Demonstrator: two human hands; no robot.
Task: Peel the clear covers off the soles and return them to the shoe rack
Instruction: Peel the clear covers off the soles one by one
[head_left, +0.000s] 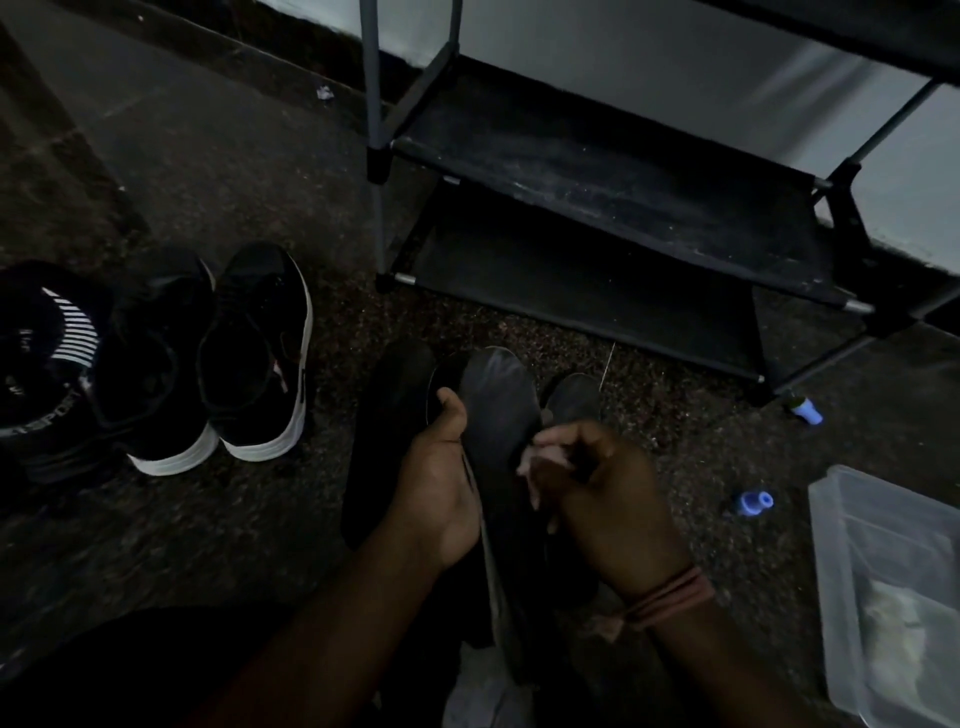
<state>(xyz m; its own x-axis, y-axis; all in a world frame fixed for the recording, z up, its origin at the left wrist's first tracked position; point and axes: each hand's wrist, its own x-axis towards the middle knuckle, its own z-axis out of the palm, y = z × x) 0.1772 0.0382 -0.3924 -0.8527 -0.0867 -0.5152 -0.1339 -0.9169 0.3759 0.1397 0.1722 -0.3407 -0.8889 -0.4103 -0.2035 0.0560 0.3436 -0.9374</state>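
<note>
A dark insole (498, 405) with a shiny clear cover stands tilted in the lower middle of the dim view. My left hand (441, 467) grips its left edge, thumb on top. My right hand (597, 483) pinches the cover at the insole's right edge, fingers curled. Another dark sole (387, 431) lies on the floor to the left, and a further one (571, 397) shows behind my right hand. The black shoe rack (613, 208) stands at the upper right with bare shelves.
A pair of black sneakers with white soles (218, 358) sits on the carpet at left, beside a dark striped shoe (47, 343). A clear plastic tub (893, 587) stands at the right edge. Two small blue caps (753, 503) (805, 413) lie on the floor.
</note>
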